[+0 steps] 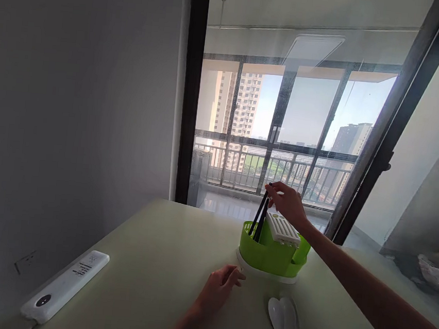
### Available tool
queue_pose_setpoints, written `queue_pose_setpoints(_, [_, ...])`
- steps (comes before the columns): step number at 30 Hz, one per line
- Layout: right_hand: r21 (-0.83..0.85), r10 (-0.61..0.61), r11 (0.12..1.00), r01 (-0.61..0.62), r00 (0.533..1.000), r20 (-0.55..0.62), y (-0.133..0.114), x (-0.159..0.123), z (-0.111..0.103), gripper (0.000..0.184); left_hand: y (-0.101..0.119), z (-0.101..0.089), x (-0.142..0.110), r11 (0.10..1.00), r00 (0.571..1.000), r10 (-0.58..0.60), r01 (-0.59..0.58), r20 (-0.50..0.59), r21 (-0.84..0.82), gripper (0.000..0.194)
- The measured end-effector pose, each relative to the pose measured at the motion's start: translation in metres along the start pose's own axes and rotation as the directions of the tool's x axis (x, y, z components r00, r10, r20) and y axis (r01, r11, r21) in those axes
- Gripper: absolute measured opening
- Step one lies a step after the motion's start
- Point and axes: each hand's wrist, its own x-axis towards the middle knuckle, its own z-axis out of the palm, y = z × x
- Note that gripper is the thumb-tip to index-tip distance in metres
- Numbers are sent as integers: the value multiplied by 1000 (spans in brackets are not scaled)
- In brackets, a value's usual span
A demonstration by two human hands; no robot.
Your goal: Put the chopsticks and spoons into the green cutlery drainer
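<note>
Bright green was displayed by the utensil holder (268, 255), which was edged below by a white base (265, 273). Its white slotted panel (283, 230) was striped lengthwise and was marked with a green spot (275, 216). The chopsticks (261, 221) were coloured black, the spoons (276, 315) white. A plain pale green was shown by the table (172, 248). The white power strip (66, 285) was patterned with dark markings and a black oval (44, 300); the wall (78, 94) was toned grey, the door frame (191, 94) black.

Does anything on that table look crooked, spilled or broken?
Nothing looks spilled or broken. The one slightly odd thing is the white slotted piece, slanting atop the green holder beside the black chopsticks; that tilt may be by design.
</note>
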Motion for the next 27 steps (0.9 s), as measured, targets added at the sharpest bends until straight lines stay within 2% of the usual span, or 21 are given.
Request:
queue_pose_setpoints(6, [-121,37,992,-24,993,111,22,0,28,38,0,0,0,1000,1000,-15,15,10,14,55])
queue_pose_setpoints(11, [-266,64,963,-39,994,87,30,1,29,25,-1,2,0,1000,1000,10,-10,12,5,52])
queue_pose_setpoints(16, [-384,33,923,-29,999,3,16,0,16,26,-4,2,2,999,999,33,-33,2,6,49])
queue_pose_setpoints(18, [-414,-3,910,16,999,33,6,-8,11,22,-4,3,2,1000,1000,29,-29,-2,-1,50])
queue_pose_setpoints(21, [-446,-85,883,146,984,155,-12,-33,2,19,-4,4,2,1000,1000,25,-25,-13,2,50])
queue_pose_setpoints(23, [-470,-171,822,321,927,335,-23,-56,-5,21,-3,4,2,1000,1000,23,-23,-17,14,49])
queue_pose_setpoints(24, [-470,-182,788,397,880,439,-27,-69,-8,21,-2,4,2,1000,1000,22,-21,-18,18,49])
queue_pose_setpoints(25, [-473,-169,754,456,831,531,-30,-83,-12,20,-1,4,1,1000,1000,20,-20,-19,21,48])
queue_pose_setpoints(27, [-468,-68,716,518,719,692,-30,-111,-18,16,-1,4,1,999,1000,19,-19,-19,30,48])
